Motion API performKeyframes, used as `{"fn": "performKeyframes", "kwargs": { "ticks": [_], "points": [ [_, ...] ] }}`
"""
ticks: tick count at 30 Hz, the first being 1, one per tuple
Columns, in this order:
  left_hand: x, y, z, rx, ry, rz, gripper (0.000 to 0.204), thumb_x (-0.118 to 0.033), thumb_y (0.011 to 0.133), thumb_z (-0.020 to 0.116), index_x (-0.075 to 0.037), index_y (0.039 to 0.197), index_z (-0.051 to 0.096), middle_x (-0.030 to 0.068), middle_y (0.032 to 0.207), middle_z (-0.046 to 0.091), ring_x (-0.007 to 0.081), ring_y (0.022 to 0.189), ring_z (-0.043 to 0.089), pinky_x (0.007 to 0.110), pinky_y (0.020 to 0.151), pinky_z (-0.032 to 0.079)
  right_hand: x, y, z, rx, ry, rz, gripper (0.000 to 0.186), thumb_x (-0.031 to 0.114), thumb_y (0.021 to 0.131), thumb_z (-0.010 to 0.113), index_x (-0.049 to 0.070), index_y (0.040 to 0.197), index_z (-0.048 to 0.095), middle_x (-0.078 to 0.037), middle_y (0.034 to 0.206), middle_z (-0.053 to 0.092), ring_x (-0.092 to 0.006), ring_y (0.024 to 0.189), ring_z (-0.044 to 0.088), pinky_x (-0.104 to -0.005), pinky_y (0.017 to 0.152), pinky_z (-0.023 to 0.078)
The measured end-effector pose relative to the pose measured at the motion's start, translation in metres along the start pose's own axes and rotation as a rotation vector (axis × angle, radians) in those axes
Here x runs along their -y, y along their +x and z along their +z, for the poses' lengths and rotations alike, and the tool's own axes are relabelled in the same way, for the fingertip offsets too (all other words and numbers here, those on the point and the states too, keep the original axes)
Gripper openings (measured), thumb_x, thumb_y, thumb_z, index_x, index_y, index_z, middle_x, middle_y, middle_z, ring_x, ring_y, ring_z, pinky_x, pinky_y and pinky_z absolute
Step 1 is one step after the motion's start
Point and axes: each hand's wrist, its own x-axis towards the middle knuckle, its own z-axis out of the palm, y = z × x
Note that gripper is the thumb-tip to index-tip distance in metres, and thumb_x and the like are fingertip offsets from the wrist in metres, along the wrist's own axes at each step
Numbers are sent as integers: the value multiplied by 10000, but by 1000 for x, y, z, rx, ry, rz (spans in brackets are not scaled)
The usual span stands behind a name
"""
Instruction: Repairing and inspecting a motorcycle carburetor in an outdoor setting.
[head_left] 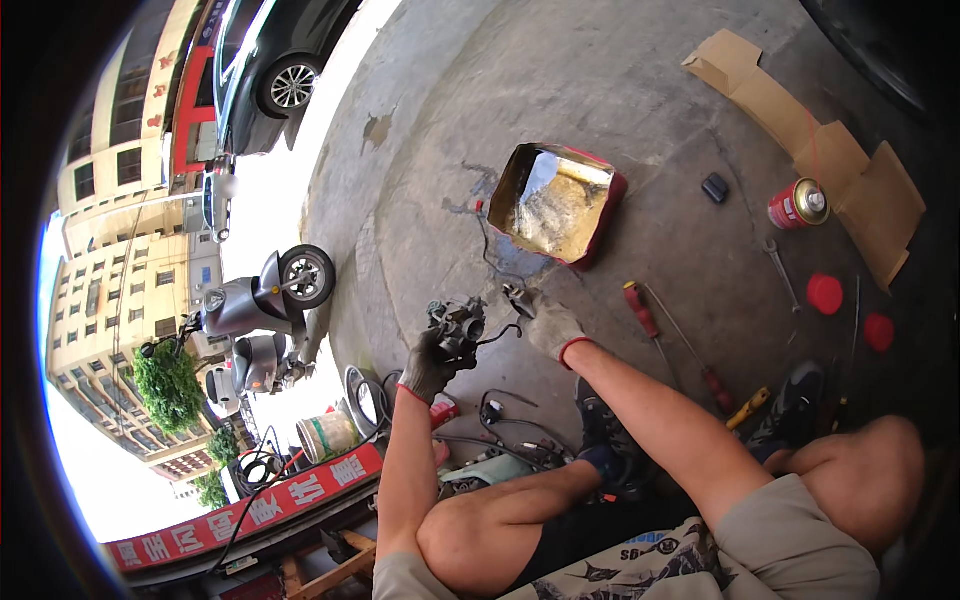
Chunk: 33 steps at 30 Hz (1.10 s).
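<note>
Carburetor (462, 322) | left hand (430, 368): fingers gripping it | right hand (550, 328): fingers pinching small metal part (517, 299)

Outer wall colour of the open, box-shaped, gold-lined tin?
The open gold-lined tin is red on its visible outer wall; head view.
</note>
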Motion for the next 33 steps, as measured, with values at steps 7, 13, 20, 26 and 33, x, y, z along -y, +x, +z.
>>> {"fn": "performKeyframes", "kwargs": {
  "ticks": [7, 13, 20, 26, 33],
  "points": [
    [0, -3, 2, -78, 128, 16, 421, -352, 891, 539, -59, 1190, 586, 121, 1022, 680, 296, 912, 675, 486, 752, 568, 12, -7, -2, -46, 59, 62, 503, 265, 876, 583, 83, 1341, 522, -228, 1258, 601, -386, 1171, 567, -433, 1001, 449],
    [-4, 1, -1, -196, 423, 5, 381, -374, 915, 519, -83, 1140, 616, 59, 882, 697, 201, 704, 685, 243, 478, 394, 21, -24, 10, 417, 11, -301, 465, 246, 835, 644, 74, 1252, 531, -211, 1178, 634, -382, 1147, 578, -426, 964, 460],
    [-7, -4, 22, -477, 938, 87, 571, -464, 782, 720, 9, 1077, 599, 103, 859, 700, 170, 697, 662, 270, 549, 452, 20, -25, 2, 364, -180, -72, 549, 284, 864, 609, 105, 1365, 479, -208, 1282, 592, -385, 1201, 552, -454, 1006, 443],
    [-6, -14, 66, -602, 1392, 352, 709, -334, 592, 862, 21, 1131, 569, 205, 1060, 645, 350, 985, 645, 408, 858, 522, 17, -26, 7, 128, 15, -98, 523, 252, 850, 613, 113, 1340, 499, -243, 1227, 606, -395, 1139, 588, -472, 960, 466],
    [10, -11, 26, -603, 1637, 606, 573, -149, 637, 751, -14, 1156, 547, 232, 1203, 537, 409, 1146, 525, 455, 967, 470, 38, -27, -12, 605, 8, -50, 495, 231, 868, 612, 134, 1339, 495, -221, 1232, 612, -388, 1102, 604, -475, 929, 485]
  ]
}}
